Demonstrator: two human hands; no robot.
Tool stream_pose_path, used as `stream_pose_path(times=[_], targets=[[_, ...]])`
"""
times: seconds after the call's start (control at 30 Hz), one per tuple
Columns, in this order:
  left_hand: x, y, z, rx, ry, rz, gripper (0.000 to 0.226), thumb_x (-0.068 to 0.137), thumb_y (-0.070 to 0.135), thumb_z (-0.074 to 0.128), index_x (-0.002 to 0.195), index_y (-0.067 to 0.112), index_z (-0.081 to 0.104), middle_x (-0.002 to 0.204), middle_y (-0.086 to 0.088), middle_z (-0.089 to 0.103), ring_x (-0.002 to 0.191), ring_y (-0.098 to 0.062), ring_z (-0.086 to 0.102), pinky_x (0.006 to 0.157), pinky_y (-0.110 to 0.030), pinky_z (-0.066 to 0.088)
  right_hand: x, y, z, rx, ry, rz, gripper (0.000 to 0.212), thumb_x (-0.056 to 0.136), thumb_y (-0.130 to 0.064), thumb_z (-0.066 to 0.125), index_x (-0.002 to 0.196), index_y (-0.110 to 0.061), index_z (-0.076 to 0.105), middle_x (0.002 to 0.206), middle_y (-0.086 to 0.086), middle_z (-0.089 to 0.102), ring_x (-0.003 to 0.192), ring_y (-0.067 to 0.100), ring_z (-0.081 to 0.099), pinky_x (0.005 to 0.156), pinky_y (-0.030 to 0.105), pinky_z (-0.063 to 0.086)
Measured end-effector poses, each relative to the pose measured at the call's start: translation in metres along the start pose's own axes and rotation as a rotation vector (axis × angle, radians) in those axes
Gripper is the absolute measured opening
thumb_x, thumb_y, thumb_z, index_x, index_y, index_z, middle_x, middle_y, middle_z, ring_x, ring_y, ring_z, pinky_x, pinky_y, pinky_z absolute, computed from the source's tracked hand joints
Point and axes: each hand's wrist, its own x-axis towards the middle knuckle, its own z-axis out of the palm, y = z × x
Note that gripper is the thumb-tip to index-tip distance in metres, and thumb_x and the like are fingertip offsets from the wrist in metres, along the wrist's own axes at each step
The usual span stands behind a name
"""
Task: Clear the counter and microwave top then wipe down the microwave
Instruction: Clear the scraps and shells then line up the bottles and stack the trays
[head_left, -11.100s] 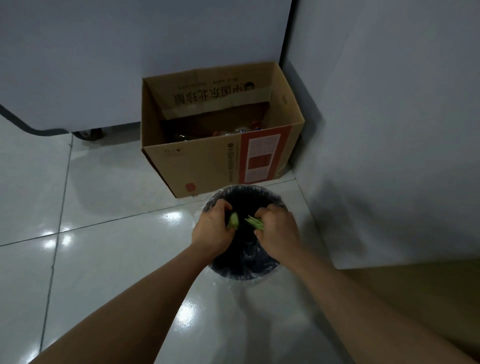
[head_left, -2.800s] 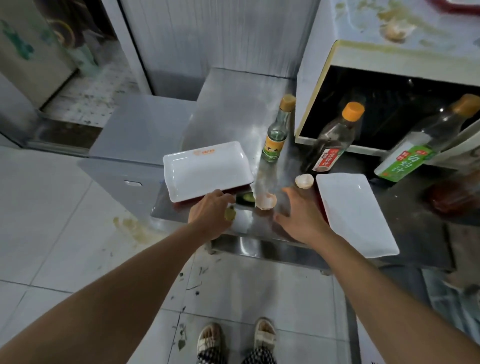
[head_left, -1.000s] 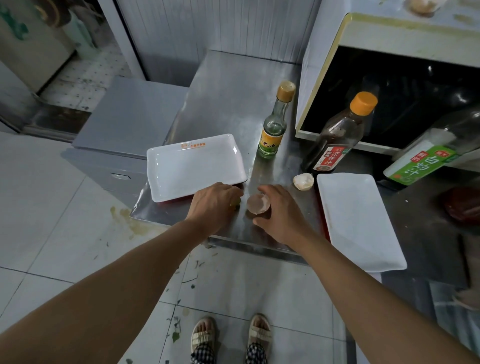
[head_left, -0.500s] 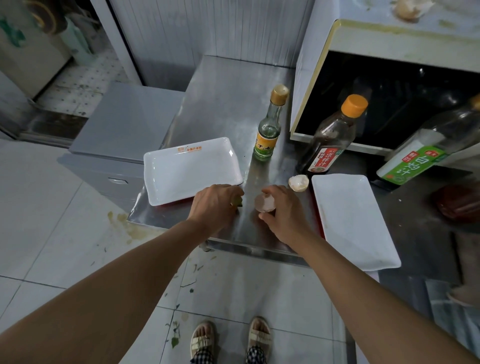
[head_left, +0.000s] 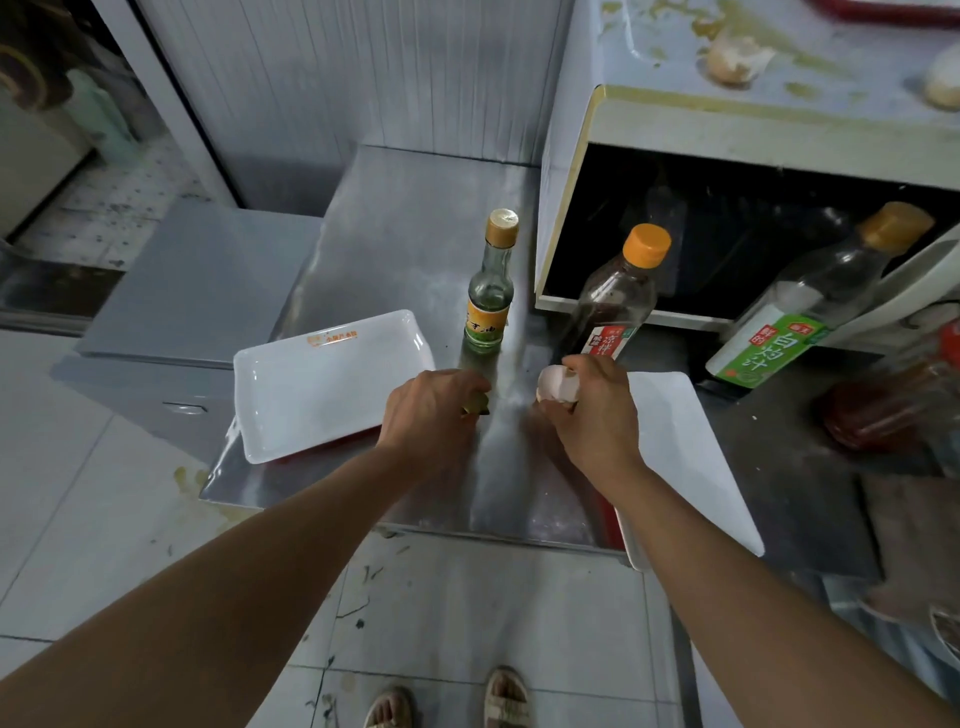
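Beside the microwave (head_left: 727, 135), the right hand (head_left: 592, 410) had lifted an eggshell (head_left: 556, 382), fingers curled round it; the left hand (head_left: 431, 410) pinched a green scrap (head_left: 477, 404), clearing counter litter.

Single head view, steeply downward, close over counter (head_left: 395, 249).

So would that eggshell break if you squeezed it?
Probably. The eggshell pinched in the right hand is a thin, already cracked piece with jagged edges, so it likely crumbles easily. It looks empty, so it should weigh almost nothing. A gentle pinch seems safest.
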Motion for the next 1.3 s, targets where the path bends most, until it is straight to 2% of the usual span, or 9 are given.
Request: stream_pose_path(times=[0.2, 0.4, 0.73, 0.97, 1.13, 1.3], targets=[[0.011, -0.001, 0.003, 0.019, -0.022, 0.002, 0.034, 0.085, 0.019, 0.062, 0.116, 0.032, 0.061, 0.114, 0.008, 0.067, 0.103, -0.023, 0.063, 0.080, -0.034, 0.052, 0.003, 0.000, 0.012, -0.014, -0.039, 0.034, 0.036, 0.083, -0.019, 0.069, 0.116, -0.012, 0.056, 0.120, 0.006, 0.059, 0.110, 0.024, 0.053, 0.088, 0.030, 0.043], [0.014, 0.000, 0.002, 0.043, -0.015, 0.003, 0.036, 0.083, 0.021, 0.063, 0.117, 0.031, 0.061, 0.115, 0.009, 0.067, 0.106, -0.022, 0.061, 0.076, -0.027, 0.043, 0.001, 0.002, 0.014, 0.023, -0.059, 0.041, 0.034, 0.086, -0.019, 0.068, 0.117, -0.011, 0.056, 0.121, 0.007, 0.060, 0.111, 0.023, 0.055, 0.093, 0.030, 0.045], [0.013, 0.002, 0.004, 0.039, -0.030, 0.006, 0.034, 0.084, 0.020, 0.063, 0.116, 0.030, 0.061, 0.114, 0.008, 0.067, 0.106, -0.023, 0.061, 0.080, -0.031, 0.048, -0.005, 0.005, 0.019, 0.044, -0.133, 0.032, 0.045, 0.085, -0.021, 0.068, 0.126, -0.015, 0.050, 0.129, 0.004, 0.057, 0.116, 0.024, 0.056, 0.099, 0.033, 0.044], [0.011, 0.003, 0.002, 0.039, -0.032, 0.006, 0.036, 0.085, 0.016, 0.064, 0.118, 0.029, 0.060, 0.113, 0.006, 0.068, 0.104, -0.023, 0.062, 0.082, -0.036, 0.053, -0.008, 0.006, 0.021, 0.045, -0.165, 0.026, 0.055, 0.084, -0.023, 0.069, 0.132, -0.016, 0.044, 0.134, 0.004, 0.052, 0.122, 0.023, 0.050, 0.100, 0.032, 0.041], [0.009, 0.003, 0.002, 0.049, -0.028, 0.008, 0.035, 0.085, 0.016, 0.064, 0.117, 0.029, 0.059, 0.112, 0.007, 0.067, 0.102, -0.022, 0.063, 0.079, -0.036, 0.054, -0.008, 0.005, 0.023, -0.011, -0.208, -0.014, 0.064, 0.086, -0.026, 0.067, 0.141, -0.018, 0.036, 0.146, 0.005, 0.040, 0.133, 0.022, 0.040, 0.107, 0.034, 0.036], [0.008, 0.001, 0.001, 0.051, -0.036, 0.003, 0.037, 0.084, 0.016, 0.064, 0.118, 0.028, 0.059, 0.113, 0.004, 0.067, 0.102, -0.024, 0.062, 0.080, -0.038, 0.054, -0.008, 0.005, 0.028, 0.003, -0.226, -0.014, 0.065, 0.086, -0.025, 0.067, 0.143, -0.021, 0.036, 0.150, 0.003, 0.035, 0.138, 0.021, 0.032, 0.111, 0.036, 0.031]])
